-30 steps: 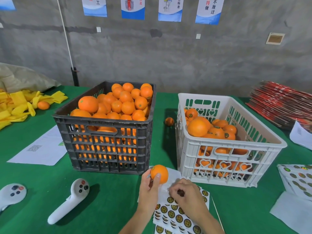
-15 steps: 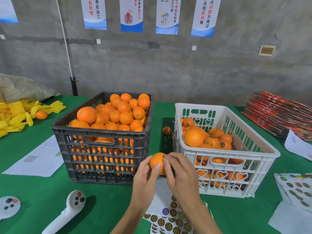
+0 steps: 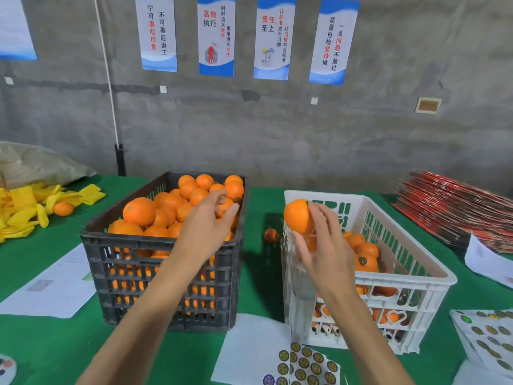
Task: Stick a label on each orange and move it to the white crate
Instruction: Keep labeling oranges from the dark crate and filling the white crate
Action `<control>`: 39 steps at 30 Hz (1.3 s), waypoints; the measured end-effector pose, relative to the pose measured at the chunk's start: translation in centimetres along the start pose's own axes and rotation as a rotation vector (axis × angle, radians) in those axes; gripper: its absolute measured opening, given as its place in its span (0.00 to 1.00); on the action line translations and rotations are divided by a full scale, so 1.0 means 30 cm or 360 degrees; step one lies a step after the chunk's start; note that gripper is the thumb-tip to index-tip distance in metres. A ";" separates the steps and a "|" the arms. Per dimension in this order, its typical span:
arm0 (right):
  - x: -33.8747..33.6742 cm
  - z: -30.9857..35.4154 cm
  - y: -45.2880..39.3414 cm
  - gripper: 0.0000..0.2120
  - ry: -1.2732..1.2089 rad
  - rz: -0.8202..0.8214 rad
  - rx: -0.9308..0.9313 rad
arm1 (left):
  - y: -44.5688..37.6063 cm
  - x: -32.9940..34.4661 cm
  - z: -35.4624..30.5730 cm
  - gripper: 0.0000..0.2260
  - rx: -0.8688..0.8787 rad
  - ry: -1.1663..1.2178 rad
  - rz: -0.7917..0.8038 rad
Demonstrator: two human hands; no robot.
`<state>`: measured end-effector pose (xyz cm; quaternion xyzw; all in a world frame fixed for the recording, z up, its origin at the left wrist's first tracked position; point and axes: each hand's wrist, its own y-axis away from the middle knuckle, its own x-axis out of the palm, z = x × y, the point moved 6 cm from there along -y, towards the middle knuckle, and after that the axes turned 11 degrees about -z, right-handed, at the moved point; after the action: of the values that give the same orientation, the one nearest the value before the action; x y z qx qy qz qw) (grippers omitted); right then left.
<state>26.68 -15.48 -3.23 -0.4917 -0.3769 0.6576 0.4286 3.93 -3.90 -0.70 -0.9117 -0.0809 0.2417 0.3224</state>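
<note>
Orange fruit, the orange [image 3: 297,216] I hold curled in my right hand [image 3: 322,245], sits over the white crate [image 3: 402,276] near its left wall; let go early and it could drop outside. My left hand [image 3: 206,226], open and holding nothing, reaches over the black crate [image 3: 163,273]

Faced a rough grey concrete wall [image 3: 277,129], hung with four blue-and-white posters [image 3: 216,37] in a row and part of a fifth at far left. Carried a white cord [image 3: 107,70] running down to a dark post [image 3: 120,159]. Stood behind a green-covered desk [image 3: 258,279]. Lit evenly and dimly.
</note>
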 end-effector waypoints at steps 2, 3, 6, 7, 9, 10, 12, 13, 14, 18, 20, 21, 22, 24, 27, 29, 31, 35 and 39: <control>0.013 -0.047 -0.010 0.25 0.0111 0.0036 -0.0019 | -0.084 -0.057 0.099 0.21 0.0033 -0.0650 0.0011; 0.019 -0.064 -0.009 0.22 0.0129 0.0036 -0.0026 | -0.114 -0.086 0.158 0.22 -0.0043 -0.0899 0.0004; 0.033 -0.100 0.002 0.13 0.0153 -0.0052 0.0017 | -0.153 -0.164 0.312 0.29 -0.0382 -0.1237 -0.0078; 0.040 -0.105 0.007 0.12 0.0163 -0.0077 0.0043 | -0.158 -0.181 0.355 0.31 -0.0492 -0.1249 -0.0084; 0.050 -0.105 0.014 0.11 0.0162 -0.0110 0.0074 | -0.172 -0.198 0.420 0.32 -0.0654 -0.1210 -0.0028; 0.051 -0.097 0.016 0.10 0.0155 -0.0135 0.0058 | -0.185 -0.203 0.444 0.32 -0.0688 -0.1181 -0.0002; 0.049 -0.074 0.020 0.09 0.0132 -0.0203 -0.0013 | -0.221 -0.214 0.473 0.30 -0.0674 -0.1144 -0.0013; 0.048 -0.059 0.024 0.09 0.0114 -0.0226 -0.0052 | -0.235 -0.221 0.481 0.28 -0.0648 -0.1129 -0.0038; 0.049 -0.042 0.026 0.10 0.0086 -0.0236 -0.0092 | -0.245 -0.226 0.484 0.27 -0.0611 -0.1113 -0.0062; 0.061 0.032 0.053 0.13 -0.0013 -0.0231 -0.0268 | -0.210 -0.193 0.389 0.32 -0.0287 -0.0906 -0.0150; 0.073 0.073 0.079 0.11 -0.0059 -0.0208 -0.0360 | -0.161 -0.150 0.308 0.34 -0.0109 -0.0671 -0.0177; 0.082 0.092 0.098 0.11 -0.0079 -0.0181 -0.0401 | -0.133 -0.125 0.267 0.34 -0.0039 -0.0547 -0.0187; 0.090 0.108 0.120 0.10 -0.0102 -0.0149 -0.0433 | -0.103 -0.101 0.229 0.33 0.0033 -0.0420 -0.0200; 0.104 0.128 0.170 0.09 -0.0153 -0.0084 -0.0450 | -0.029 -0.052 0.152 0.32 0.0172 -0.0188 -0.0234; 0.112 0.119 0.242 0.09 -0.0202 0.0001 -0.0394 | 0.100 0.008 0.055 0.30 0.0383 0.0041 -0.0308; 0.110 0.095 0.287 0.09 -0.0238 0.0070 -0.0330 | 0.195 0.048 0.008 0.29 0.0525 0.0091 -0.0314; 0.107 0.074 0.335 0.09 -0.0266 0.0136 -0.0278 | 0.289 0.097 -0.019 0.28 0.0665 0.0102 -0.0265; 0.111 0.037 0.458 0.06 -0.0289 0.0285 -0.0196 | 0.467 0.217 0.012 0.26 0.0663 0.0141 0.0033; 0.126 -0.012 0.587 0.07 -0.0212 0.0648 -0.0022 | 0.583 0.315 0.141 0.28 0.0280 0.0211 0.0295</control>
<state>23.06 -18.06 -20.69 -0.5160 -0.3018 0.7592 0.2576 9.93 -12.34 -18.20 -0.8974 0.0465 0.2158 0.3820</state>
